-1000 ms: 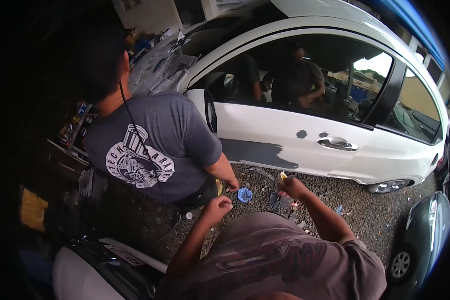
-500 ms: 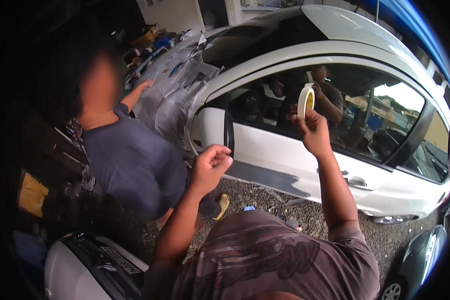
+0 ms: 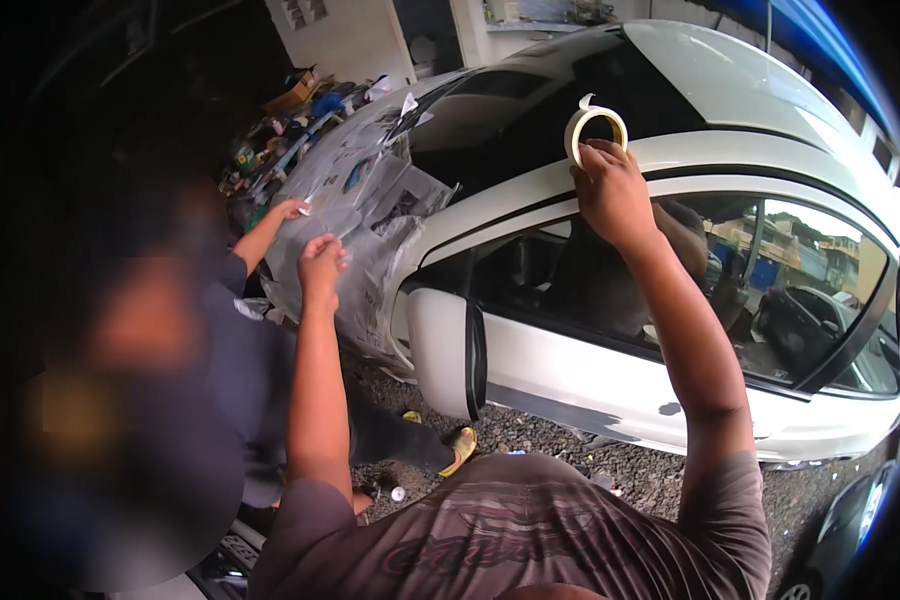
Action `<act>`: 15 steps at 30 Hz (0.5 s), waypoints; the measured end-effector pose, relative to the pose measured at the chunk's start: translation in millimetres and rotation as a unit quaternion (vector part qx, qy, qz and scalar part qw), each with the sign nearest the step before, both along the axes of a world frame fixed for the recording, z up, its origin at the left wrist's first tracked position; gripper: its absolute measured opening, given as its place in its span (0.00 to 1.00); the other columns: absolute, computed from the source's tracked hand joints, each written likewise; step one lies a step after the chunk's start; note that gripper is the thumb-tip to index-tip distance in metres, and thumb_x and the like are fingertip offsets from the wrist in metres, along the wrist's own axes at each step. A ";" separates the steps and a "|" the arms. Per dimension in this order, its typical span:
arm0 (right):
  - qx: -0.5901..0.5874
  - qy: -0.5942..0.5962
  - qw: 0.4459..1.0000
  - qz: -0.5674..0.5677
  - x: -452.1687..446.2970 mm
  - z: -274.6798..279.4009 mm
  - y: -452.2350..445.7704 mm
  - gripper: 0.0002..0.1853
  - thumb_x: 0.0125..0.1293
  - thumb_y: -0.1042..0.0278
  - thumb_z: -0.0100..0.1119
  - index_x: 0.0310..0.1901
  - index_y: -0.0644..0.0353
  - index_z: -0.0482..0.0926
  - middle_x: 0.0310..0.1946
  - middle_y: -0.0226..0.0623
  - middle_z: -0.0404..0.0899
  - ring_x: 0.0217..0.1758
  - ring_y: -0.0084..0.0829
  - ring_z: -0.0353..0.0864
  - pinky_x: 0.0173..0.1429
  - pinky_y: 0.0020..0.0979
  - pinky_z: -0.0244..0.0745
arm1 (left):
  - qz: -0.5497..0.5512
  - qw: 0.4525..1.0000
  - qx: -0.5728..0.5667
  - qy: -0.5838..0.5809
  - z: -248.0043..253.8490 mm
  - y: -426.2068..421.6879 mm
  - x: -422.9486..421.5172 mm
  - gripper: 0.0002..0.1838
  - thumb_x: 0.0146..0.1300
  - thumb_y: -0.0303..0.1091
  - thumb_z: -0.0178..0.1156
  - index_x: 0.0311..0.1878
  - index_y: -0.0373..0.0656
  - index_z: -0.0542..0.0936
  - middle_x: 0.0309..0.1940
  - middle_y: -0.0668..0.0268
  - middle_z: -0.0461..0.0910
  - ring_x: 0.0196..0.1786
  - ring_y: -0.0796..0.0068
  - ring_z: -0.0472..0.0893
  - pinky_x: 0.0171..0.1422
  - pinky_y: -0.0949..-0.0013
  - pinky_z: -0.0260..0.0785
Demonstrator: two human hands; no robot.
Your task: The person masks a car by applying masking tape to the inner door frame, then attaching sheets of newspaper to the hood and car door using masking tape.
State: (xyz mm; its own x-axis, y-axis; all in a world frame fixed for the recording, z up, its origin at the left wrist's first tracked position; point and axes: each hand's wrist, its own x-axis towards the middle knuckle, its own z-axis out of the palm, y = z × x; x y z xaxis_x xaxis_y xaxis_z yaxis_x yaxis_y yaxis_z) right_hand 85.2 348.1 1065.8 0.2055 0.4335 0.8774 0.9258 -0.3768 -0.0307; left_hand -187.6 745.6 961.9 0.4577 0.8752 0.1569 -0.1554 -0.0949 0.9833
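My right hand (image 3: 618, 195) grips a roll of masking tape (image 3: 573, 137), raised in front of the white car's windscreen and roof edge. A short loose end of tape sticks up from the top of the roll. My left hand (image 3: 320, 268) is raised near the newspaper (image 3: 340, 215) that covers the car's bonnet. Its fingers are loosely bent and apart, and I see nothing in them. Below and between my hands is the white side mirror (image 3: 440, 350) of the car.
A co-worker (image 3: 255, 350) stands at my left, one hand (image 3: 290, 208) at the newspaper. The white car's door (image 3: 570, 360) is in front of me. Gravel (image 3: 560, 435) lies underfoot. Clutter (image 3: 305, 125) is piled beyond the bonnet; a dark car (image 3: 845, 530) stands at lower right.
My left hand has moved left and up toward the newspaper. My right hand has lifted the tape roll higher and slightly left. The co-worker appears lower and farther left in view.
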 end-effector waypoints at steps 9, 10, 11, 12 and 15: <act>-0.013 -0.063 0.984 -0.168 7.8 -8.2 42.2 0.14 0.69 0.68 0.61 0.55 0.60 0.84 0.47 0.40 0.89 0.61 0.40 0.85 0.69 0.44 0.73 | 0.110 0.988 -0.050 0.101 -56.1 245.8 80.8 0.27 0.62 0.35 0.72 0.63 0.37 0.79 0.52 0.59 0.85 0.47 0.63 0.85 0.47 0.62 0.79; -0.015 -0.066 0.983 -0.171 6.6 -8.1 43.3 0.14 0.68 0.70 0.62 0.54 0.60 0.84 0.48 0.39 0.89 0.60 0.40 0.85 0.67 0.43 0.74 | 0.104 0.988 -0.054 0.106 -64.9 268.3 90.1 0.27 0.62 0.35 0.72 0.63 0.37 0.79 0.52 0.59 0.85 0.47 0.63 0.85 0.47 0.62 0.79; -0.012 -0.065 0.983 -0.173 7.6 -11.1 45.3 0.14 0.67 0.71 0.63 0.53 0.60 0.83 0.48 0.39 0.88 0.60 0.41 0.85 0.67 0.43 0.75 | 0.141 0.981 -0.099 0.087 -74.6 289.6 100.0 0.28 0.62 0.38 0.72 0.64 0.40 0.79 0.55 0.58 0.84 0.51 0.59 0.84 0.54 0.58 0.78; -0.008 -0.068 0.982 -0.175 9.6 -12.8 47.7 0.13 0.66 0.72 0.63 0.52 0.59 0.83 0.49 0.40 0.88 0.60 0.41 0.85 0.66 0.44 0.75 | 0.179 0.971 -0.144 0.066 -82.8 307.3 109.4 0.29 0.63 0.42 0.72 0.66 0.44 0.80 0.59 0.57 0.83 0.55 0.54 0.83 0.61 0.55 0.77; -0.017 -0.068 0.979 -0.193 11.7 -15.4 51.9 0.11 0.66 0.74 0.66 0.50 0.59 0.83 0.50 0.41 0.87 0.57 0.44 0.85 0.61 0.45 0.76 | 0.194 0.960 -0.168 0.115 -87.2 333.7 123.3 0.33 0.61 0.42 0.74 0.68 0.39 0.80 0.63 0.52 0.82 0.62 0.53 0.81 0.69 0.51 0.74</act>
